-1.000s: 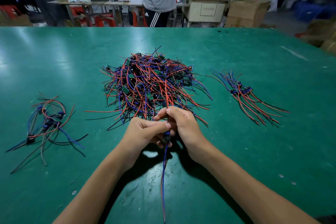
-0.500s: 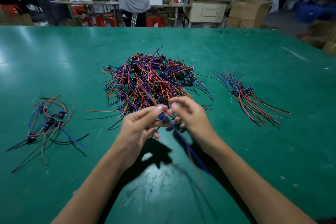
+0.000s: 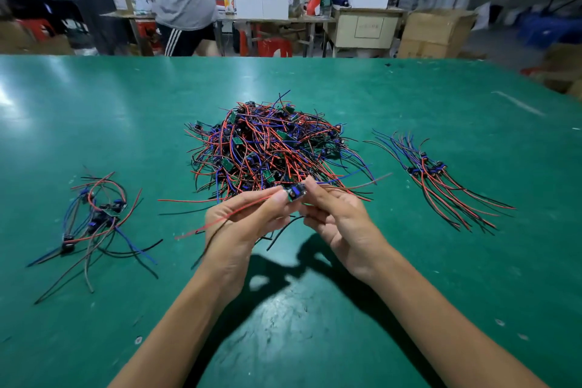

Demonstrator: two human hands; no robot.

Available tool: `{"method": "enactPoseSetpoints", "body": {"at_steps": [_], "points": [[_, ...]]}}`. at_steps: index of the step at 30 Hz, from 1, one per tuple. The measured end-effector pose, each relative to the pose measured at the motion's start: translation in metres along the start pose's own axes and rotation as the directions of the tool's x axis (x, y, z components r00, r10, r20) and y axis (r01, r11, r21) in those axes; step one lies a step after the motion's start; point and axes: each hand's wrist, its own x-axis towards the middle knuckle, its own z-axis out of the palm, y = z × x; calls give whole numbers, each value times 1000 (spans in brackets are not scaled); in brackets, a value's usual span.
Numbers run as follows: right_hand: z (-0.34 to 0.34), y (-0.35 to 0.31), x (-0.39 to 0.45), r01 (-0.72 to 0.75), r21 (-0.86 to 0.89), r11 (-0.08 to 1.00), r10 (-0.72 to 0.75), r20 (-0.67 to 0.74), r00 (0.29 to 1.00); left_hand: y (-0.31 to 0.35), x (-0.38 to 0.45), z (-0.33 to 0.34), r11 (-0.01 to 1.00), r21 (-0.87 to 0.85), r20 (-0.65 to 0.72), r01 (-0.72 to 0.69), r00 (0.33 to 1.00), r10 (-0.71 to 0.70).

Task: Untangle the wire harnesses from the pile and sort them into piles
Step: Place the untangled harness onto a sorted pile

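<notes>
One wire harness (image 3: 294, 193) is held above the green bench (image 3: 94, 110), its small board pinched between the fingertips of the left hand (image 3: 242, 224) and the right hand (image 3: 338, 219); red and black leads are trailed leftward, a blue and a brownish lead rightward. Three groups are counted on the bench: a loose left pile (image 3: 94, 217), the large tangled pile (image 3: 271, 145) just beyond the hands, and a straightened right pile (image 3: 441, 179). Half a second ago the harness was seen angled down toward the viewer; it is now turned level. Beyond the bench, a walking person (image 3: 182, 0) is seen further left.
</notes>
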Motion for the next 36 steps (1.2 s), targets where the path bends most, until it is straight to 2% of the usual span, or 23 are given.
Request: {"method": "enactPoseSetpoints", "body": {"at_steps": [4,7,9,12,15,17,26,30,36], "points": [[-5,-4,4,-65,165,984,60,35,998,-1,-3,2,982,151,76,-115,992,105],[-14,-11,8,-72,228,971,62,54,997,-2,0,2,983,135,100,-123,989,110],[-20,-16,8,-70,175,982,53,98,994,0,3,0,999,55,81,1,997,-5],[-26,-16,7,26,-70,997,-15,153,988,0,3,0,981,37,101,189,976,-192],[-24,-8,6,132,-338,932,-84,152,985,-6,-1,2,969,118,149,216,961,-232],[-24,-3,6,174,-409,896,-129,136,982,-8,-1,1,963,168,136,210,963,-233],[-26,-4,9,158,-503,850,-100,140,985,-9,0,0,934,220,83,281,949,-305],[-26,-3,9,146,-454,879,-115,96,989,-9,0,0,921,241,86,304,939,-333],[-23,-4,4,127,-379,917,-70,160,985,-9,-1,3,923,254,94,289,943,-321]]}}
